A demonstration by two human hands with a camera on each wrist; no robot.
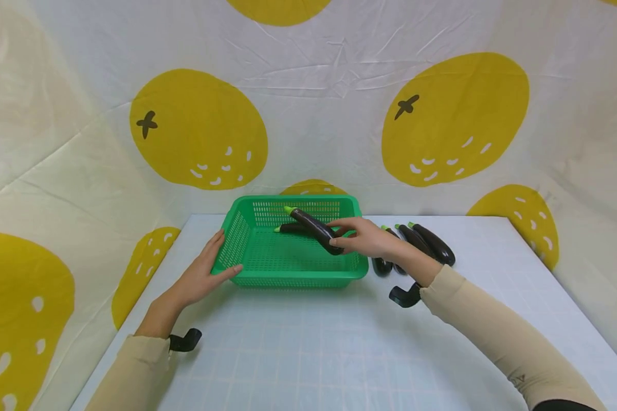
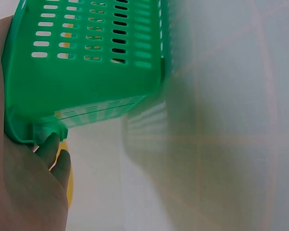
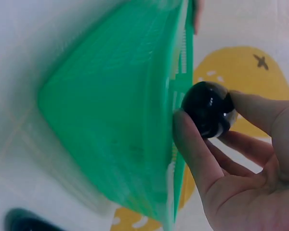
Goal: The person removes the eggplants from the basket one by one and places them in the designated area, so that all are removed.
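My right hand (image 1: pixel 367 238) pinches a dark purple eggplant (image 1: pixel 309 224) near its rounded end, between thumb and fingers. The eggplant slants over the green plastic basket (image 1: pixel 293 275), its green stem pointing up and left. From the right wrist, that rounded end (image 3: pixel 207 109) shows beside the basket's rim. Inside the basket lies another eggplant (image 1: pixel 290 228), partly covered by the held one. With thumb and fingers spread about the rim, my left hand (image 1: pixel 200 277) holds the basket's left front corner; in the left wrist view its fingertips (image 2: pixel 61 166) curl at the rim.
Several eggplants (image 1: pixel 437 242) lie together on the table just right of the basket, partly behind my right forearm. The table (image 1: pixel 308 342) has a pale checked cover. A white cloth with yellow fruit prints (image 1: pixel 339 137) hangs behind and at both sides.
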